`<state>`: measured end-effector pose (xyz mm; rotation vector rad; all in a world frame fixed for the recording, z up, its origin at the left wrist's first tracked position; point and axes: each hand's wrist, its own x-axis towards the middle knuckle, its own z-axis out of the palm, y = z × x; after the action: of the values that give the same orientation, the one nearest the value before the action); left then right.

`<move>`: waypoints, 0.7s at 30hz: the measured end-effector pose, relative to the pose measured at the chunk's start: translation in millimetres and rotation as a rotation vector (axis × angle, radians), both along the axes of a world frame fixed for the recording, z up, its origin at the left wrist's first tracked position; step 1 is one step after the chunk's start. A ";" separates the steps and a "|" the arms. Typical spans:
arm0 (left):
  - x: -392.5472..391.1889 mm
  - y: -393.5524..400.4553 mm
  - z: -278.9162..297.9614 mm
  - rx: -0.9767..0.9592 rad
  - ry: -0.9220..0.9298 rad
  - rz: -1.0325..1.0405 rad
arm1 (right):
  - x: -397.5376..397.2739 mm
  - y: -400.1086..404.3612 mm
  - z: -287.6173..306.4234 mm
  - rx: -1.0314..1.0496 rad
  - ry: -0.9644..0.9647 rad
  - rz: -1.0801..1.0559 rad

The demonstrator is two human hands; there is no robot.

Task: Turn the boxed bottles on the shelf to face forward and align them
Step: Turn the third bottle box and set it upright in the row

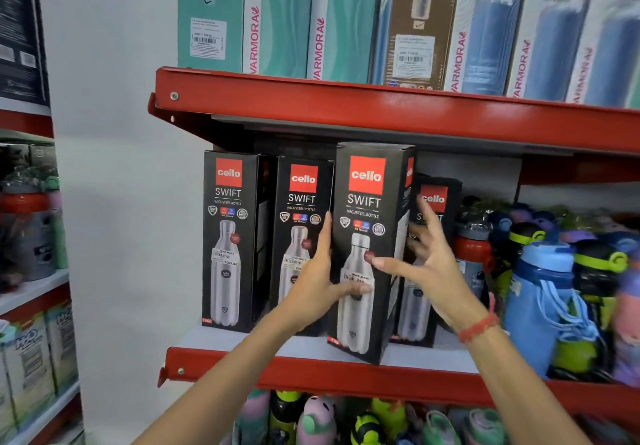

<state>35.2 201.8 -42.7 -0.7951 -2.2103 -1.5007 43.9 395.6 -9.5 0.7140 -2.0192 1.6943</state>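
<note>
Several black boxed steel bottles stand on the middle red shelf (311, 373). The third box (367, 202) sits forward of the row, near the shelf's front edge, its printed face towards me. My left hand (322, 282) grips its left edge, thumb across the front. My right hand (429, 264) is at its right side with fingers spread, thumb touching the front face. The first box (228, 237) and second box (298, 209) stand further back to the left, faces forward. A shorter fourth box (438, 195) stands behind my right hand, partly hidden.
Loose coloured bottles (540, 292) crowd the same shelf to the right. The upper shelf (381, 105) hangs just above the box tops and carries tall teal and blue boxes. More bottles (322, 417) fill the shelf below. Another rack (31, 237) stands at far left.
</note>
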 end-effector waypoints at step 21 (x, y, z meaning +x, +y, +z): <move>-62.1 44.1 -12.7 -0.193 0.055 0.452 | -73.0 -22.3 8.5 0.354 -0.168 -0.222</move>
<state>-26.9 245.9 -55.4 -0.3447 -2.3164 -1.0493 -29.1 373.4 -1.0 0.4429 -2.4489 1.3240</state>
